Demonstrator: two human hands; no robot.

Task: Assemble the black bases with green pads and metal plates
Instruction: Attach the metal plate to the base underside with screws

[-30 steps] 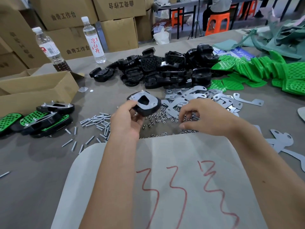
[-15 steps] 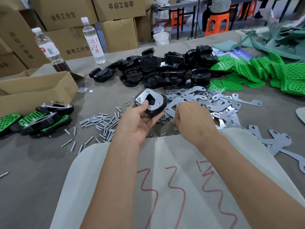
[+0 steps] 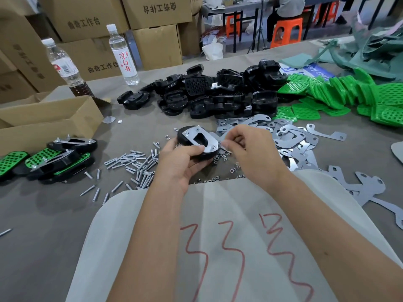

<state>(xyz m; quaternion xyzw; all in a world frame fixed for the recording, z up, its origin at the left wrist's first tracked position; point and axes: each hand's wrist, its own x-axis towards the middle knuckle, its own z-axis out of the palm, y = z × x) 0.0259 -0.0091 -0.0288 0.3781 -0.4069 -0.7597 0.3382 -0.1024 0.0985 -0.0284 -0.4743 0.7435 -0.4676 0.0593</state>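
Crowded table (image 3: 54, 225), left hand (image 3: 181, 164) gripping black base (image 3: 196, 142) (plate up), right hand (image 3: 250, 149) pinching, contents unclear.

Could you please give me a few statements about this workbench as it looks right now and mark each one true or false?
1. The left hand holds a black base with a metal plate on top. True.
2. The green pads are piled at the table's left edge. False: the loose pile lies at the far right.
3. Loose screws lie on the table left of the held base. True.
4. Both water bottles lie on their sides. False: they stand upright.
5. The right hand rests flat on the table. False: its fingers are curled beside the plate's edge.
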